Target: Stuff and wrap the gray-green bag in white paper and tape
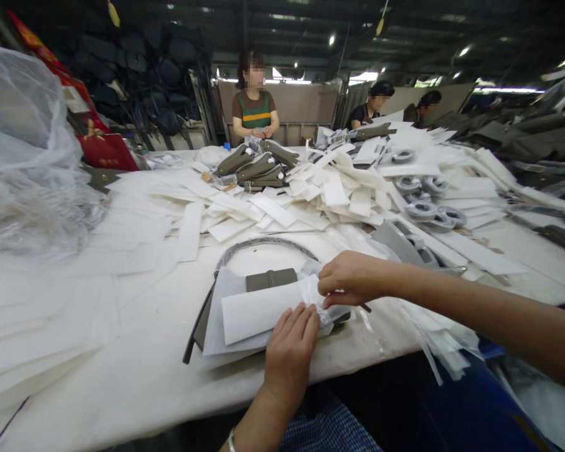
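A dark olive handbag [272,280] lies on the table before me, with thin white wrapping sheet [214,326] around it and its wrapped handle [263,241] arching at the back. Across its front is a white foam strip [254,312]. My left hand [292,345] rests flat on this strip's right part, fingers stretched out. At the right end of the strip, my right hand [351,278] has its fingers curled in a pinch beside crinkled, whitish wrap [311,290]. What lies between those fingertips is hidden.
Loose white foam strips [329,191] heap behind the bag. Olive bag parts [254,164] and wrapped grey rings [421,210] lie beyond. Stacked white sheets [32,326] and clear plastic [23,157] fill the left. A person [253,107] stands across the table [155,370]; other people are farther right.
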